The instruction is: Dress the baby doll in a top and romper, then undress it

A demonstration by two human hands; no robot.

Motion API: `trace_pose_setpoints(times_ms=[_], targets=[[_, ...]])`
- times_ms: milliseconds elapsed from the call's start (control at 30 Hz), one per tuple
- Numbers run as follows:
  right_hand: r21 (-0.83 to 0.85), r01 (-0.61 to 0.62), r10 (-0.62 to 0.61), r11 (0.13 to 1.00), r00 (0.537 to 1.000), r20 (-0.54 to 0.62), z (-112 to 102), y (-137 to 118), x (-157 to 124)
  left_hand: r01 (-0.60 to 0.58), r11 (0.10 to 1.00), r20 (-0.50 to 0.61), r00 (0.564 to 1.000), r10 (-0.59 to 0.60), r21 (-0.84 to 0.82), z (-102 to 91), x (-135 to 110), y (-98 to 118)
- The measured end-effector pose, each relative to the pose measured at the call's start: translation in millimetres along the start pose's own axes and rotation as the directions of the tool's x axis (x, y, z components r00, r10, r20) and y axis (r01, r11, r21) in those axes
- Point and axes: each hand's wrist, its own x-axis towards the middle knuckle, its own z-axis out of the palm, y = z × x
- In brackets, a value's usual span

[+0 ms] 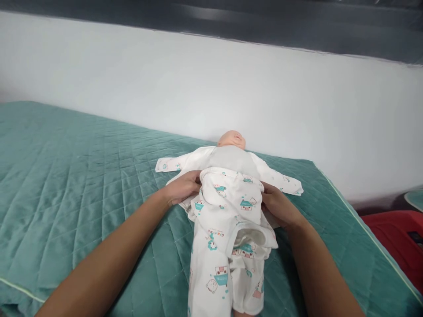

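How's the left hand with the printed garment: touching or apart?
Touching: the head view shows the left hand against the printed garment at its upper side edge.

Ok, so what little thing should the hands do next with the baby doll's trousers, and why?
Maybe tug the printed white trousers gently toward the chest, both sides together. The left hand and right hand are at either side of the waistband, the grey torso of the baby doll shows above it, and the cloth below looks loose.
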Motion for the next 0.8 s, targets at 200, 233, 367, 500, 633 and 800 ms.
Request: trace_pose_setpoints(times_ms=[200, 233, 367, 500, 633, 800], targets=[[0.08, 0.01, -0.015, 0.997, 0.998, 0.062, -6.6, 3.4, 1.5, -0.024, 0.999, -0.077, 0.997, 0.023, -0.021, 0.4, 5.2, -7.8], [0.096, 0.008, -0.014, 0.995, 0.998, 0.065, -8.2, 4.6, 2.6, -0.035, 0.999, -0.101, 0.994, 0.032, -0.024, 0.7, 6.1, -9.5], [0.171, -0.019, 0.009, 0.985, 0.998, 0.057, -12.9, 7.1, 6.3, -0.065, 0.997, -0.163, 0.985, 0.056, -0.051, 4.2, 6.6, -12.3], [0.201, -0.052, 0.039, 0.978, 0.997, 0.068, -12.4, 6.3, 8.2, -0.041, 0.998, -0.175, 0.984, 0.032, -0.044, 6.7, 5.4, -11.0], [0.222, -0.075, 0.059, 0.972, 0.995, 0.074, -9.4, 7.5, 9.4, -0.083, 0.996, -0.192, 0.977, 0.089, 0.039, 5.4, 7.2, -12.9], [0.193, -0.076, 0.066, 0.978, 0.996, 0.059, -7.5, 9.3, 10.2, -0.149, 0.974, -0.214, 0.959, 0.184, 0.172, 4.5, 7.3, -15.1]])
